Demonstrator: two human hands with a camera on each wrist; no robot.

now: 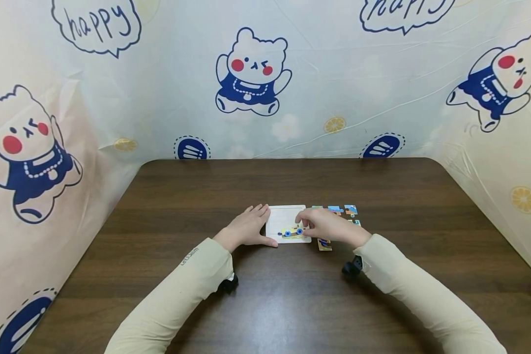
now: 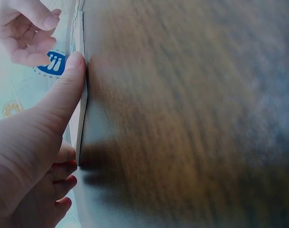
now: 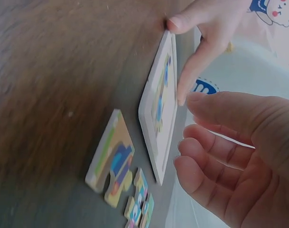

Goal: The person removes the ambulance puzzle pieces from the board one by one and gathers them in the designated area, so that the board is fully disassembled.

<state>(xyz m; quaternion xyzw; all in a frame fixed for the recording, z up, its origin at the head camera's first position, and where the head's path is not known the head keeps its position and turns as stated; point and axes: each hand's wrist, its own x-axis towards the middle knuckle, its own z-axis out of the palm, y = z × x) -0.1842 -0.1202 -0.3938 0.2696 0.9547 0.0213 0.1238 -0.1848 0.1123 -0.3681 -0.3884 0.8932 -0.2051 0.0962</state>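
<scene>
A white puzzle tray (image 1: 283, 216) lies on the table, with a yellow printed section showing a vehicle with blue wheels (image 1: 287, 233) along its near side. My left hand (image 1: 250, 227) rests at the tray's left end, fingers extended along that side and thumb at the near left corner. Over the tray's right part is my right hand (image 1: 327, 226), its fingers loosely bent. In the right wrist view, thumb and fingertips (image 3: 194, 142) stand apart with nothing between them. One loose puzzle piece (image 3: 116, 159) lies beside the tray, below the right hand.
Several more puzzle pieces (image 1: 350, 210) lie right of the tray, partly hidden by the right hand. Both lie on a dark wooden table (image 1: 274, 305). Behind it hangs a printed cloth (image 1: 318, 73) with cartoon bears.
</scene>
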